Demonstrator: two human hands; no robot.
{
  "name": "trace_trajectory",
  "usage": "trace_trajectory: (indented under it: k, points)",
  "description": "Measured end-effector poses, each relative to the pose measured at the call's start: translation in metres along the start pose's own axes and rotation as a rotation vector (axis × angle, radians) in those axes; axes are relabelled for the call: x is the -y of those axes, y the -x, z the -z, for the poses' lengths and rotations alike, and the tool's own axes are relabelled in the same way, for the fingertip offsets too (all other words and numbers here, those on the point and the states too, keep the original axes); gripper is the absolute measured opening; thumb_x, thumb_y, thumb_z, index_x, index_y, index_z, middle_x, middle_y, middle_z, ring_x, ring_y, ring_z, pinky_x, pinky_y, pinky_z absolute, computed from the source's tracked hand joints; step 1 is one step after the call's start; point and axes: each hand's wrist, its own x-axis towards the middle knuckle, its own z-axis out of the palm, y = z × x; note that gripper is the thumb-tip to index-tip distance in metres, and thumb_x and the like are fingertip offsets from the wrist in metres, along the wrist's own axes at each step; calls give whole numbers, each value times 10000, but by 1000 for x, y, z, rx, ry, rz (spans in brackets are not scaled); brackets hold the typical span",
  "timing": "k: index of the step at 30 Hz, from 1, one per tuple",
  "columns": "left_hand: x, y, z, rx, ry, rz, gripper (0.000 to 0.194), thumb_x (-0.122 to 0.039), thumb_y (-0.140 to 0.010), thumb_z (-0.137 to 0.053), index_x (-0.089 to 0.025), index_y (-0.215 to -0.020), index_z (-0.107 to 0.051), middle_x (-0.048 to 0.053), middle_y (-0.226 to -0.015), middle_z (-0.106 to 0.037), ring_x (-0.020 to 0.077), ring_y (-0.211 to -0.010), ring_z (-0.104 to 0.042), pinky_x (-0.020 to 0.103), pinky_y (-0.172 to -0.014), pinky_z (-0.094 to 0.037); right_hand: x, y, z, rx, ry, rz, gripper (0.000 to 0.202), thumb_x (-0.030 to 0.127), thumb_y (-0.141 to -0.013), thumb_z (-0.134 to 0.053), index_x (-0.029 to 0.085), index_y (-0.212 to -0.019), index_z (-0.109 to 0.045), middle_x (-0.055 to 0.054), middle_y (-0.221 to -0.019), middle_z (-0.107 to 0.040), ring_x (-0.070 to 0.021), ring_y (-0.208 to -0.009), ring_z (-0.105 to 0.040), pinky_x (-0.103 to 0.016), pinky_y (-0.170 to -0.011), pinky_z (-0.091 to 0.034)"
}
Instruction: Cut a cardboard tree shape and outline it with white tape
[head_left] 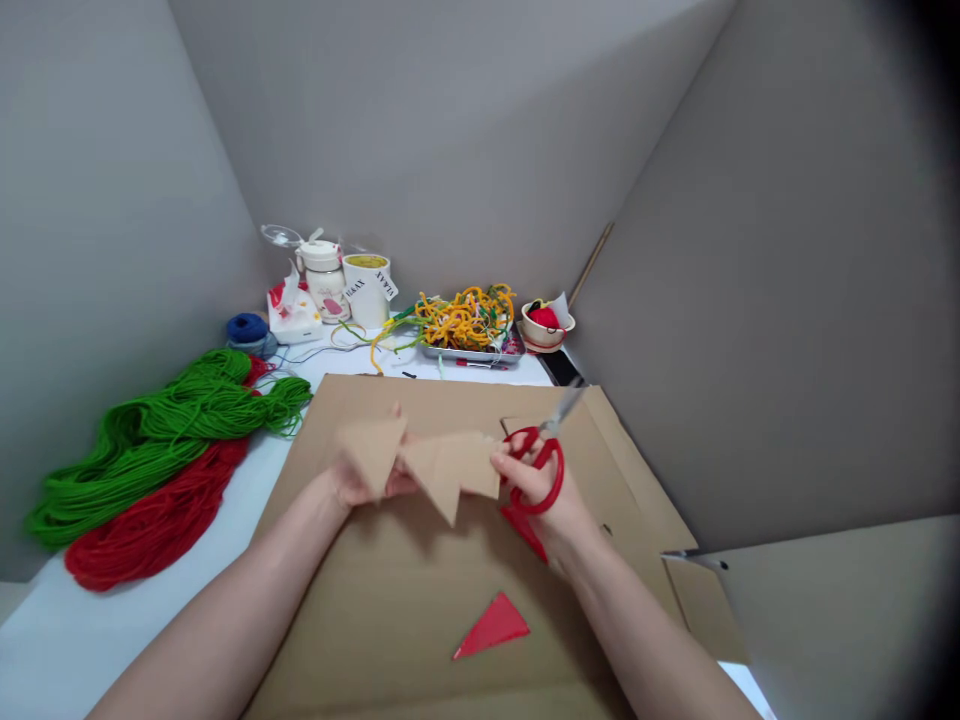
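Tray [471, 355] holds yarn [466, 318]; left hand [397, 484] clasps cardboard [450, 463], right hand [531, 479] grips cardboard and scissors [556, 490].

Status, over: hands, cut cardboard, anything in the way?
Left hand holding cut cardboard. Right hand holding scissors, pinching cardboard's edge. Red triangle nearby, clear of both hands.

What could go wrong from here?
1. The right hand holds the red-handled scissors while its fingers also pinch the brown cardboard cutout; that shared grip might let either slip.
2. The scissor blades point away past the hand and could snag something; blur hides whether they're open.
3. The red triangular piece lies loose on the cardboard sheet, so a forearm might brush it aside.
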Motion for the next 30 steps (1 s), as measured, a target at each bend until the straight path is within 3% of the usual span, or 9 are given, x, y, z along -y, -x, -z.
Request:
trace_trajectory:
  k: [3, 6, 10, 15, 18, 21, 23, 26, 30]
  points:
    - [-2, -7, -10, -2, 35, -21, 446, -472, -804, -576, -92, -1018, -669, 146, -992, -714, 232, -946, -665, 300, -838, -495, -5, -2, 0, -244, -49, 146, 338, 287, -678, -723, 228, -809, -417, 58, -695, -532, -127, -578, -569, -263, -584, -446]
    - [13, -14, -33, 9, -114, -84, 416, -247, -764, -672, -112, -1149, -591, 182, -1154, -644, 254, -1020, -631, 376, -916, -451, -15, -2, -5, -318, -49, 164, 347, 289, -695, -713, 237, -839, -401, 67, -672, -522, -135, -563, -572, -267, -570, -453]
    - [36, -23, -53, -189, -235, -195, 240, -273, -737, -714, -128, -920, -658, 89, -872, -702, 149, -784, -652, 248, -727, -486, -32, 0, -13, -276, -65, 141, 343, 282, -707, -701, 234, -845, -391, 53, -742, -529, -131, -611, -575, -281, -614, -478]
    - [46, -31, -56, -365, -229, -280, 209, -327, -716, -720, -129, -758, -666, 15, -689, -651, 89, -613, -584, 186, -562, -432, -47, 0, -20, -325, 32, 176, 340, 302, -689, -708, 218, -840, -416, 51, -758, -502, -124, -660, -554, -267, -640, -474]
    - [46, -32, -56, -406, -167, -397, 196, -340, -734, -692, -155, -771, -637, -2, -744, -656, 100, -639, -589, 219, -615, -472, -47, 1, -21, -224, 31, 148, 353, 322, -692, -709, 224, -812, -392, 53, -747, -503, -131, -655, -566, -278, -648, -471]
    - [42, -31, -55, -418, -149, -499, 228, -343, -763, -649, -190, -924, -602, 11, -911, -671, 144, -763, -630, 296, -715, -512, -38, 7, -15, -73, 130, 92, 340, 392, -750, -668, 227, -788, -372, 55, -691, -502, -125, -600, -527, -265, -612, -436]
    - [38, -29, -52, -421, -159, -515, 267, -332, -767, -640, -205, -990, -567, 16, -954, -671, 157, -773, -646, 319, -714, -522, -28, 13, -5, 14, 272, 56, 316, 453, -809, -600, 221, -785, -387, 60, -637, -468, -116, -565, -462, -248, -575, -387]
    - [32, -27, -47, -426, -172, -521, 319, -291, -741, -670, -220, -1018, -528, 6, -930, -673, 153, -720, -653, 314, -680, -529, -13, 23, 15, 250, 408, -49, 347, 542, -878, -449, 211, -785, -405, 49, -628, -427, -110, -545, -386, -240, -524, -326]
    - [27, -26, -47, -459, -171, -570, 354, -229, -695, -723, -220, -979, -513, -6, -913, -664, 136, -724, -631, 273, -640, -525, 2, 34, 33, 429, 555, -98, 393, 586, -871, -424, 202, -789, -430, 20, -686, -450, -118, -582, -384, -247, -537, -341]
